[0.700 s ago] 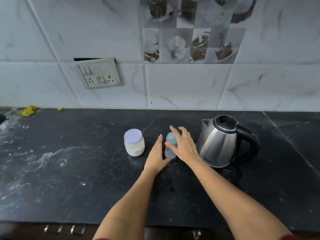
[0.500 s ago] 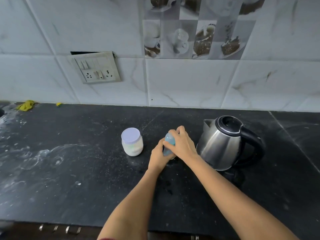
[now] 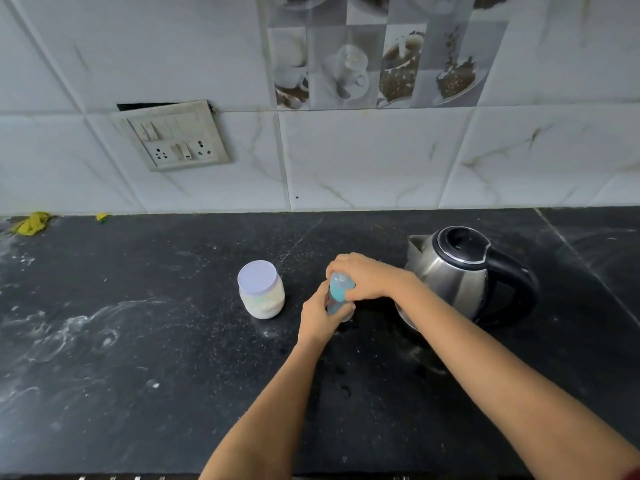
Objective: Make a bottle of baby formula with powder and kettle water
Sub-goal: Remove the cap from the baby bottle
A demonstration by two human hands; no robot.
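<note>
Your hands cover most of the bottle [image 3: 337, 293], so whether it holds anything can't be told; only its blue top and a strip of body show. Your left hand [image 3: 320, 315] is clamped round its lower part, your right hand [image 3: 363, 277] closed over its cap. It stands on the desk [image 3: 138, 358], between the kettle [image 3: 460, 275] and the lidded jar [image 3: 261, 289] with pale powder inside.
</note>
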